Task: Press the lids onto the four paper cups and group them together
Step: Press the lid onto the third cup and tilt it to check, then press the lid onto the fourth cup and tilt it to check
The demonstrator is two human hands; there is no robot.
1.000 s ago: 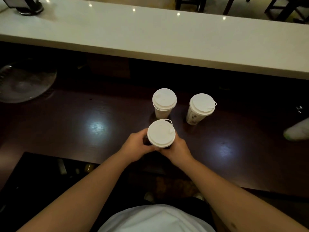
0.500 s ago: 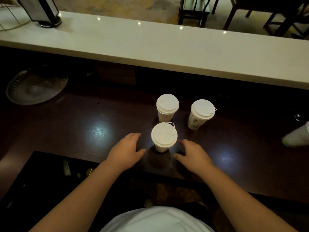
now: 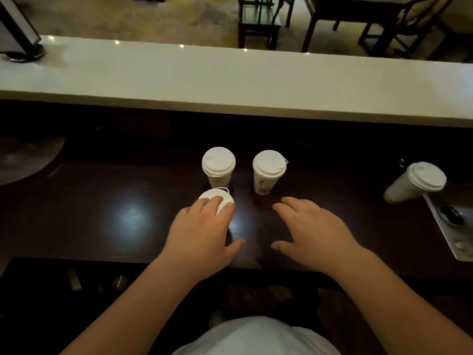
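Three lidded white paper cups stand close together on the dark wooden counter (image 3: 102,201): a back-left cup (image 3: 218,165), a back-right cup (image 3: 268,170) and a front cup (image 3: 225,198). My left hand (image 3: 202,234) hovers over the front cup with fingers spread, covering most of its lid; I cannot tell if it touches. My right hand (image 3: 309,226) is open, palm down, just right of the front cup and holds nothing. A fourth lidded cup (image 3: 417,181) stands apart at the far right.
A raised white bar top (image 3: 230,80) runs along the back. A round glass plate (image 3: 23,157) lies at the far left. A white tray (image 3: 453,226) sits at the right edge beside the fourth cup. Chairs and tables stand beyond the bar.
Both hands let go of the front cup and drew apart. My left hand then came back over its lid, and the view shifted right, showing the fourth cup.
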